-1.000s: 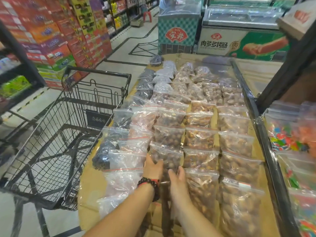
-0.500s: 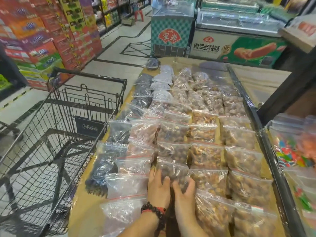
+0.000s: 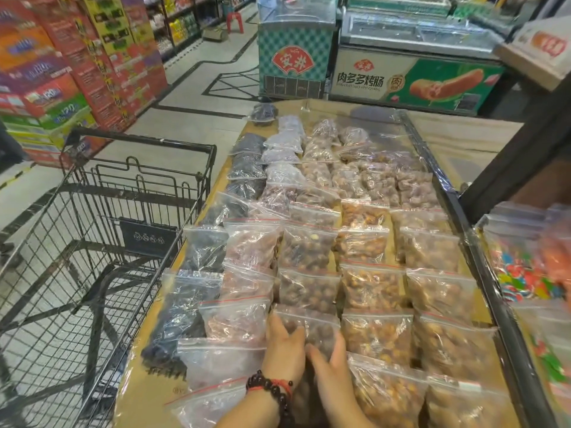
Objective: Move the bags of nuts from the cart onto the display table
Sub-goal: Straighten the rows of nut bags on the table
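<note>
Both hands are resting on one bag (image 3: 312,327) of dark nuts at the near end of the counter (image 3: 148,384): the left hand (image 3: 285,347) is lying with straight fingers on its left edge, the right hand (image 3: 330,362) is cupping its right side. The cart (image 3: 102,242) beside it is looking empty. To do this well, they should be sliding the bag square into its column, seal overlapped like its neighbours. Since half a second ago the hands are reaching slightly further up the bag.
</note>
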Demonstrator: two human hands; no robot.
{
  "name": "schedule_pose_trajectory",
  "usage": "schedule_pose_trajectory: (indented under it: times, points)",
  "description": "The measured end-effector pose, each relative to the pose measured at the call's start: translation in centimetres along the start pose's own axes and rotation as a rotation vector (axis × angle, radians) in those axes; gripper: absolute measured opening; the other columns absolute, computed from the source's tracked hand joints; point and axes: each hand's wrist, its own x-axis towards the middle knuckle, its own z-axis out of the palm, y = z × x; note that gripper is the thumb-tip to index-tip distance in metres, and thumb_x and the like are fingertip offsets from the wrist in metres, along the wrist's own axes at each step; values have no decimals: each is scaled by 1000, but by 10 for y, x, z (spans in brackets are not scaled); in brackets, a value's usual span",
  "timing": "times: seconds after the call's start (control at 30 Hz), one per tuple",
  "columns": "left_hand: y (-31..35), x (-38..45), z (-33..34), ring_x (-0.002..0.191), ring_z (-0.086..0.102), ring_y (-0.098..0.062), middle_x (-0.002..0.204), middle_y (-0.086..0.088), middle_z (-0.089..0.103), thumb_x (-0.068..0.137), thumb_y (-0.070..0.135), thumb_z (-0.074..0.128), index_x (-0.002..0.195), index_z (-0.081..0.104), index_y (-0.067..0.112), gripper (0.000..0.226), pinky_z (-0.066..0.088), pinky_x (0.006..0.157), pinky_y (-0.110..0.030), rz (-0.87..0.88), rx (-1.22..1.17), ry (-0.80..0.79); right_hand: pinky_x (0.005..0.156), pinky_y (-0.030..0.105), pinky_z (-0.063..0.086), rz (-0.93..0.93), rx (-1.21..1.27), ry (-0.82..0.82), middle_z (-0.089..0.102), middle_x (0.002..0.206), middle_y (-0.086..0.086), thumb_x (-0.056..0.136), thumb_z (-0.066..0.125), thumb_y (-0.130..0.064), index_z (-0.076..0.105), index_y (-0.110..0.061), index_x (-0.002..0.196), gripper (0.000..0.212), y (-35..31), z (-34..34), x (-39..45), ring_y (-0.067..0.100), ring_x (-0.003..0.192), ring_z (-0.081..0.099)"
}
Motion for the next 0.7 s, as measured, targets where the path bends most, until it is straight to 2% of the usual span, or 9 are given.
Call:
schedule_pose_trajectory:
  times: [0.07, 0.13, 0.23, 0.3, 0.33, 0.4, 0.47, 0.6, 0.7]
  points:
    - [13, 0, -7, 125, 49, -20, 144, 4, 45, 93, 13, 50, 145, 28, 27, 58, 38, 103, -31, 70, -23, -20, 82, 19, 43, 0, 67, -24, 51, 134, -8, 93, 69, -17, 32, -34, 138, 61, -5, -2, 4, -1, 108, 54]
    - [31, 2, -16, 131, 46, -9, 153, 7, 32, 95, 15, 50, 155, 11, 28, 73, 38, 107, -25, 100, -36, -65, 99, 28, 41, -2, 162, -11, 33, 154, -2, 92, 70, -28, 21, -30, 152, 78, -12, -3, 9, 15, 135, 40]
    - [55, 14, -28, 87, 57, 17, 135, 15, 51, 94, 7, 51, 149, 28, 30, 64, 43, 67, -1, 196, -91, -78, 116, 40, 27, -60, 155, 24, 22, 162, -4, 93, 67, -28, 18, -25, 157, 81, -25, -3, 15, 18, 148, 23]
    - [68, 31, -34, 62, 55, 13, 100, 18, 61, 92, 5, 52, 131, 43, 34, 50, 43, 56, -3, 243, -67, -51, 116, 40, 26, -138, 73, 27, 28, 155, -12, 94, 65, -25, 27, -29, 154, 71, -38, -2, 22, 12, 144, 27]
    - [74, 43, -37, 58, 56, 4, 93, 14, 63, 91, 7, 52, 126, 48, 31, 42, 48, 57, -12, 226, -60, -58, 115, 39, 27, -157, 30, 25, 32, 150, -14, 94, 65, -25, 29, -31, 153, 68, -43, -2, 30, 9, 141, 30]
    - [83, 69, -36, 71, 59, -14, 94, 4, 63, 91, 14, 54, 122, 54, 21, 32, 54, 69, -30, 99, -70, -106, 111, 34, 30, -169, -3, 42, 35, 143, -16, 95, 63, -25, 28, -30, 154, 69, -55, 0, 48, 8, 137, 33]
    - [83, 88, -32, 80, 61, -21, 96, -2, 61, 90, 23, 60, 120, 54, 12, 33, 56, 82, -38, -40, 6, -146, 111, 33, 34, -144, 43, 62, 35, 150, -12, 96, 64, -25, 30, -28, 154, 67, -66, 4, 65, 10, 136, 37]
    - [77, 106, -25, 83, 58, -16, 103, -4, 61, 92, 33, 62, 126, 50, 10, 42, 47, 69, -28, -18, 173, -160, 111, 48, 42, -50, 99, 113, 40, 152, 0, 82, 78, -35, 36, -36, 147, 78, -67, 15, 84, 25, 136, 45]
    - [72, 116, -26, 97, 59, -23, 117, -10, 62, 95, 41, 53, 125, 56, 6, 47, 45, 80, -31, 22, 357, -168, 101, 53, 51, 42, 181, 104, 51, 141, 7, 71, 84, -30, 43, -46, 126, 71, -60, 16, 89, 30, 121, 59]
